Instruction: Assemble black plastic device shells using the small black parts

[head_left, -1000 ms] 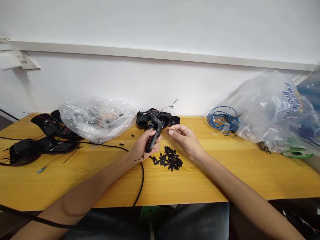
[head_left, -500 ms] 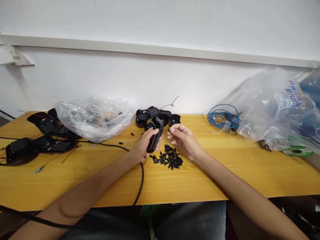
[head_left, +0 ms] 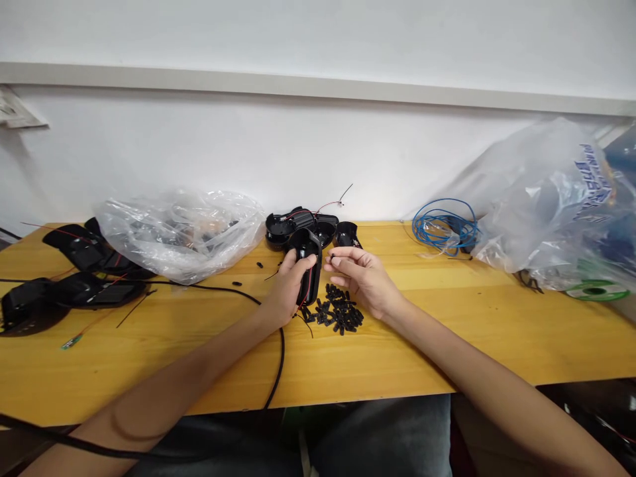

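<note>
The left hand [head_left: 285, 291] wraps round a black casing [head_left: 310, 285]; beside it, the right hand [head_left: 365, 279] pinches a small piece [head_left: 332, 258] near loose parts [head_left: 344, 310]: seemingly a positioning step, wanting steady aim next.

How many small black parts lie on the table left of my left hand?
2: one small black part between the clear plastic bag and your left hand, the other beside the black cable. More may be hidden by the bag.

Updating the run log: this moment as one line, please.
left hand: holds black housing | right hand: pinches small black piece | nearby: pile of black pieces
</note>
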`<action>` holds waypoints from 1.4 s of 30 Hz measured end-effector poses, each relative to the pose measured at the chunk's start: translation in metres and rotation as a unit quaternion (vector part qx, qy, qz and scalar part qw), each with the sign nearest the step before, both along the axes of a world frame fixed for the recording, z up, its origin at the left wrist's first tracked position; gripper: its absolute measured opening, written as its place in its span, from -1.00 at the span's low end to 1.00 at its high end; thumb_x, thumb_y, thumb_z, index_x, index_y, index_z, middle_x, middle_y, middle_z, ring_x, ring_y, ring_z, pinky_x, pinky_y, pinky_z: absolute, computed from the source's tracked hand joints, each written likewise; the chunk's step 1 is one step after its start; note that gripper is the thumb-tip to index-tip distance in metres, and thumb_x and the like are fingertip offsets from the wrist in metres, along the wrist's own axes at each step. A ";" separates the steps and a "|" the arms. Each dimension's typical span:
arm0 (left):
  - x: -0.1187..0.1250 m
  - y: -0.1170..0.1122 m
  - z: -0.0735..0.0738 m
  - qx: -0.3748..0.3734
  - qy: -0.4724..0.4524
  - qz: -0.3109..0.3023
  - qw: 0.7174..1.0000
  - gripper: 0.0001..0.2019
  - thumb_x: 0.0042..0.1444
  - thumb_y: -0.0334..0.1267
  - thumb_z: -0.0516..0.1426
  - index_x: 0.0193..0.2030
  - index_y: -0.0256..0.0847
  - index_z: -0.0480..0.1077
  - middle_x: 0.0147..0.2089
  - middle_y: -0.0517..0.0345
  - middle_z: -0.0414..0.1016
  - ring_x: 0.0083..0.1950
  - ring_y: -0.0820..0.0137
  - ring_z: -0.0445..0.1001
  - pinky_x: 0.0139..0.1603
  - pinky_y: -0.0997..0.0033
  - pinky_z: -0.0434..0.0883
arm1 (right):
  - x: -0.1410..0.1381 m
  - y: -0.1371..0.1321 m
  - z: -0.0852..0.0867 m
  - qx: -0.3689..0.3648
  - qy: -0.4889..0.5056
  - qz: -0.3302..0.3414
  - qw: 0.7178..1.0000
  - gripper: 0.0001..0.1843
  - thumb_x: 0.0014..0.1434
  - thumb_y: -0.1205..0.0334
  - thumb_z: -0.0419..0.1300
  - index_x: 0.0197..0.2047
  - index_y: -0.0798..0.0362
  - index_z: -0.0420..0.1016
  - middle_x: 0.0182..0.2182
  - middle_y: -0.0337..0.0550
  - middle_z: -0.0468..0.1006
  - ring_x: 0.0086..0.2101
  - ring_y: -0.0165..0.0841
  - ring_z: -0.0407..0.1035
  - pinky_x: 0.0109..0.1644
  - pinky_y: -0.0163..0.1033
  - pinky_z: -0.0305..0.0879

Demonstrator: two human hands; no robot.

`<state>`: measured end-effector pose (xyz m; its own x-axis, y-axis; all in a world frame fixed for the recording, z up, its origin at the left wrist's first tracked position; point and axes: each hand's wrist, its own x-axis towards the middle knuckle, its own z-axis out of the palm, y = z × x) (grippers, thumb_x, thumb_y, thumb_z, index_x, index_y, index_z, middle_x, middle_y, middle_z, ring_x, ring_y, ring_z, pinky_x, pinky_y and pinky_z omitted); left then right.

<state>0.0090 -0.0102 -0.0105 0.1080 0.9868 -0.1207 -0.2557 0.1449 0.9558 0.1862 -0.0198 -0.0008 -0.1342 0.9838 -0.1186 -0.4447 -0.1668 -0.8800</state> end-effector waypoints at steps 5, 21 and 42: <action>0.003 -0.002 -0.005 0.059 0.057 0.069 0.994 -0.60 0.12 0.05 0.38 -0.09 -0.11 0.38 -0.25 0.28 0.38 -0.24 0.39 0.36 -0.23 0.42 0.37 | -0.002 -0.004 0.001 -0.013 -0.024 -0.012 1.000 -0.50 -0.18 -0.02 0.77 -0.19 -0.06 0.82 -0.25 -0.25 0.74 -0.24 -0.43 0.59 -0.24 -0.42 0.57; 0.002 -0.004 -0.006 0.125 0.134 0.052 0.982 -0.67 0.27 0.02 0.30 -0.04 -0.09 0.34 -0.13 0.20 0.44 -0.05 0.27 0.47 0.01 0.28 0.47 | -0.006 -0.002 -0.006 -0.015 -0.039 -0.029 0.999 -0.46 -0.26 -0.04 0.80 -0.23 0.01 0.84 -0.37 -0.18 0.77 -0.36 -0.46 0.60 -0.26 -0.41 0.51; -0.006 -0.010 -0.006 0.141 0.170 -0.062 0.973 -0.67 0.35 0.04 0.25 0.06 -0.08 0.34 0.05 0.07 0.50 0.27 0.09 0.47 0.35 0.15 0.41 | 0.010 0.004 -0.003 0.004 0.017 0.161 0.987 -0.41 -0.03 0.15 0.75 0.06 -0.07 0.73 -0.13 -0.28 0.71 -0.25 -0.46 0.65 -0.16 -0.41 0.70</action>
